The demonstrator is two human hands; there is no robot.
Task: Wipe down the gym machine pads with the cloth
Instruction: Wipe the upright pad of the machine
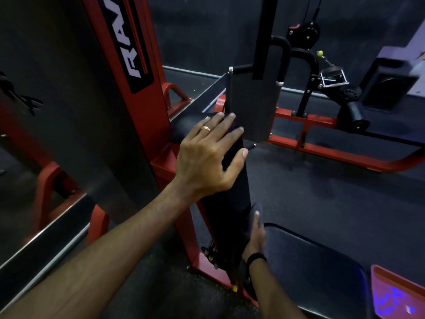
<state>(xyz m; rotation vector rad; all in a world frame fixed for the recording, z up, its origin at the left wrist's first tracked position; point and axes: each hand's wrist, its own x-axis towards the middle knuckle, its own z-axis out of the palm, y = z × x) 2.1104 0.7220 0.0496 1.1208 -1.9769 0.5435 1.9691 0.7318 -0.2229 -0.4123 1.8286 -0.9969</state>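
floor: dark speckled rubber flooring (322, 192) | far wall: dark grey textured wall (207, 31) | far right: black-and-red cable machine (322, 100) | light: dim

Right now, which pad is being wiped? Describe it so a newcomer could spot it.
Start at the tall red upright with white lettering. Just right of its base stands a narrow black back pad; the left hand rests on its top and the right hand presses a dark cloth to its side. Unlike the flat seat pad beside it, it stands upright.
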